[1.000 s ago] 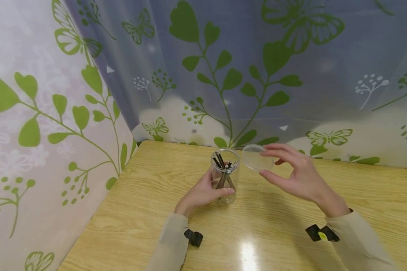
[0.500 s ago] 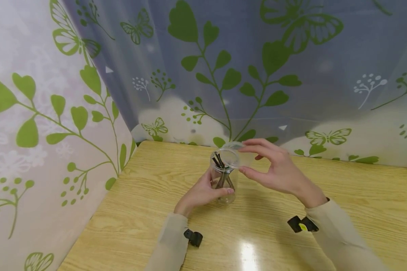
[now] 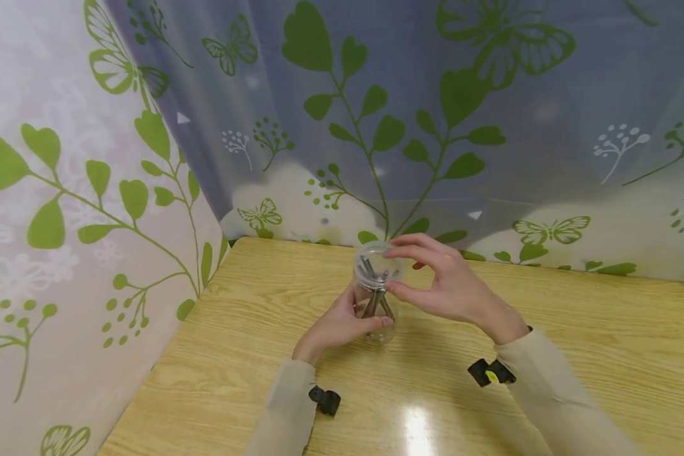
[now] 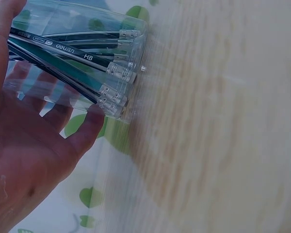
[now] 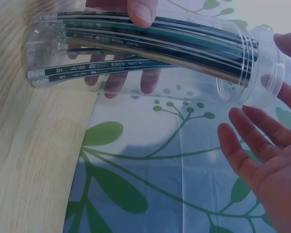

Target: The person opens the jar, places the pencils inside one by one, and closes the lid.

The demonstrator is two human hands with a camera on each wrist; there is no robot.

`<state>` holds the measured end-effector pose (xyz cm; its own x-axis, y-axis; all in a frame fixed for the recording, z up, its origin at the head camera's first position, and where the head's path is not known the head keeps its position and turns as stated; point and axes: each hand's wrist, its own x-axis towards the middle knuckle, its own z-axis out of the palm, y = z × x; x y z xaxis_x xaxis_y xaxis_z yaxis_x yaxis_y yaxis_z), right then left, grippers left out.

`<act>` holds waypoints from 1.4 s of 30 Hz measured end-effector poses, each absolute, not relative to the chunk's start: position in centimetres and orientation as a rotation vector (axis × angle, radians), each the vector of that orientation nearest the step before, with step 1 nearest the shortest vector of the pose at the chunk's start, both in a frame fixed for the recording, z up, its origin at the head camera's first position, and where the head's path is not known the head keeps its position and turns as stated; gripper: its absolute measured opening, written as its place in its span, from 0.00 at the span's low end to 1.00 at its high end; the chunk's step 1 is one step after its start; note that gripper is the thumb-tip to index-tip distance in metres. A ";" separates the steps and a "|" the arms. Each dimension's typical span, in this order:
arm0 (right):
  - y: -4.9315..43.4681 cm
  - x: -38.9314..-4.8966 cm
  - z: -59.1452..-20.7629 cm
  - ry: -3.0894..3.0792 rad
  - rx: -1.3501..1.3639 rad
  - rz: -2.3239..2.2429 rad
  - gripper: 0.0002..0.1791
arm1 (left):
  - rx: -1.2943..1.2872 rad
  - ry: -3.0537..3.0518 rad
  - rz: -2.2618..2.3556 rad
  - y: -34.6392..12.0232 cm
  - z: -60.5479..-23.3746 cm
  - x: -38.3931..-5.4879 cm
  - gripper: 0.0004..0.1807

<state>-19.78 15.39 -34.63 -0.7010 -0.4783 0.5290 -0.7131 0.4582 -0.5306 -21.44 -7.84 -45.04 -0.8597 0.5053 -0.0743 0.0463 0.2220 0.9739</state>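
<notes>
A clear plastic jar (image 3: pixel 379 334) stands upright or nearly so, with my left hand (image 3: pixel 342 324) wrapped round its side. Inside it lean several dark pencils (image 5: pixel 155 48), eraser ends down; "HB" is printed on some, as the left wrist view shows. My right hand (image 3: pixel 453 285) pinches a clear round lid (image 5: pixel 272 65) by its edge, thumb on the near side and fingers on the far side. The lid covers the jar's mouth; whether it is seated on the rim I cannot tell. In the left wrist view the lid is out of frame.
A light wood-grain table (image 3: pixel 222 367) lies under both hands. Close behind the jar hangs a blue and white curtain (image 3: pixel 330 152) with green leaves and butterflies. More patterned cloth (image 3: pixel 80 266) runs along the table's left edge.
My right hand has carried the lid leftward from beside the jar to over its mouth. The left hand and the jar have stayed in place.
</notes>
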 end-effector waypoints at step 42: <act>13.6 -20.4 -35.2 -2.582 0.889 1.191 0.21 | 0.472 2.146 1.645 -7.8 -45.0 -21.3 0.54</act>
